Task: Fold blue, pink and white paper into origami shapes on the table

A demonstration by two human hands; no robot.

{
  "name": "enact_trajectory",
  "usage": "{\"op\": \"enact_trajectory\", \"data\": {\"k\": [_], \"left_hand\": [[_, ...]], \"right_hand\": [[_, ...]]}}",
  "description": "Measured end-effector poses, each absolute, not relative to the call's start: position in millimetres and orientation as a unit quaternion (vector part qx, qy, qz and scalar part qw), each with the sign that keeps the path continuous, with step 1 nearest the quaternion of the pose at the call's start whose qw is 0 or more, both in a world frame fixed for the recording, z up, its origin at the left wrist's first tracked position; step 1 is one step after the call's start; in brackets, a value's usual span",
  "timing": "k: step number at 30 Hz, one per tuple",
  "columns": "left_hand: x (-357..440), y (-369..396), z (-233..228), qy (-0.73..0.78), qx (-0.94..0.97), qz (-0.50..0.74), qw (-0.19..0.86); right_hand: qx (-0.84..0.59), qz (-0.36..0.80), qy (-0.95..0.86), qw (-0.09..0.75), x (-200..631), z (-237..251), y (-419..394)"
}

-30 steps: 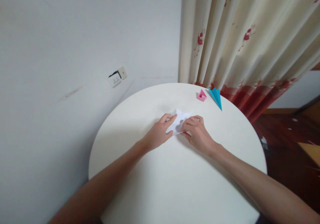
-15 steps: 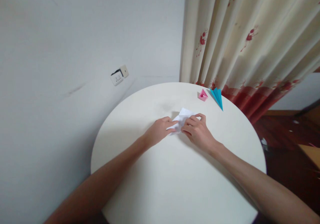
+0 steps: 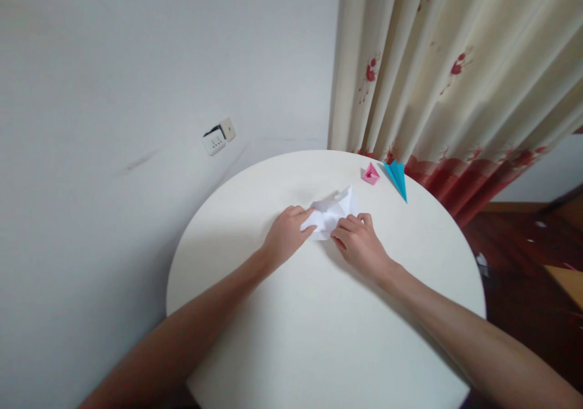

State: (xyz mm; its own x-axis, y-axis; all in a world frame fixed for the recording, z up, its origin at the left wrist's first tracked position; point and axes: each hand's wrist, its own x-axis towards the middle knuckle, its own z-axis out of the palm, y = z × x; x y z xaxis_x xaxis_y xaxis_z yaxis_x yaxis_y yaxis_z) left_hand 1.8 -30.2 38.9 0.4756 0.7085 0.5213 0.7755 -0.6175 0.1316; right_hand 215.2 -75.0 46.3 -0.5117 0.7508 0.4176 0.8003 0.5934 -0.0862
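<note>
A piece of white paper (image 3: pixel 328 216), folded and creased, is held between my hands just over the round table (image 3: pixel 328 318). My left hand (image 3: pixel 286 230) pinches its left end, with the thumb on the near side and the fingers on the far side. At the near right edge my right hand (image 3: pixel 357 234) grips the paper with curled fingers; the fingertips are partly hidden. A pointed flap of the sheet stands up at the far right.
Toward the table's far right edge sit a small pink folded-paper piece (image 3: pixel 371 174) and a blue paper plane (image 3: pixel 397 179). A patterned curtain (image 3: pixel 437 81) hangs behind them. On the left, a white wall (image 3: pixel 113 81) carries a socket (image 3: pixel 214 142).
The white paper has opened out wider, and its flap now rises farther right and away from me. My left hand has shifted slightly left; my right hand stays nearly in place.
</note>
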Motion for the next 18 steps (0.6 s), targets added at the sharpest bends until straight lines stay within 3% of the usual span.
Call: {"op": "enact_trajectory", "data": {"k": [5,12,18], "left_hand": [[5.0,-31.5,38.0,-0.477,-0.831,-0.286,0.004],[4.6,-27.3,35.6,-0.483,-0.759,-0.432,-0.060],[-0.2,-23.2,40.4,-0.503,-0.714,-0.473,-0.110]], "right_hand": [[-0.443,-0.072,-0.872,0.198,208.3,41.7,-75.3],[-0.445,-0.062,-0.874,0.187,199.5,38.7,-76.6],[-0.448,-0.054,-0.868,0.205,197.4,35.9,-77.3]]}}
